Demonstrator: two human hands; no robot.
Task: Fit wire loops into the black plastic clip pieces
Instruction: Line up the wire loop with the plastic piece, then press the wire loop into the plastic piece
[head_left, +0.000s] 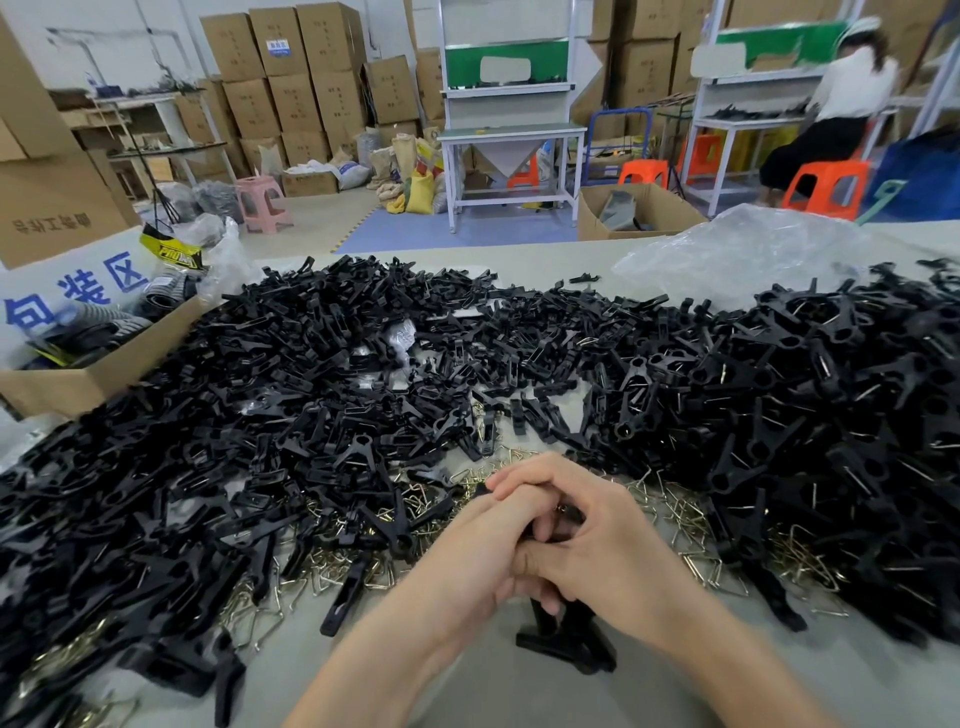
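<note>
My left hand (470, 551) and my right hand (608, 545) meet at the middle of the table, fingers curled together round a black plastic clip piece (563, 636) whose legs stick out below them. A small glint of wire shows between the fingers, mostly hidden. A big heap of black clip pieces (322, 395) spreads across the table, with another mound (841, 395) at the right. Loose metal wire loops (426, 499) lie scattered under and between the heaps near my hands.
An open cardboard box (98, 364) with striped items stands at the left table edge. A crumpled clear plastic bag (753, 254) lies at the back right. Beyond the table are stacked cartons, workbenches, orange stools and a seated person (841, 104).
</note>
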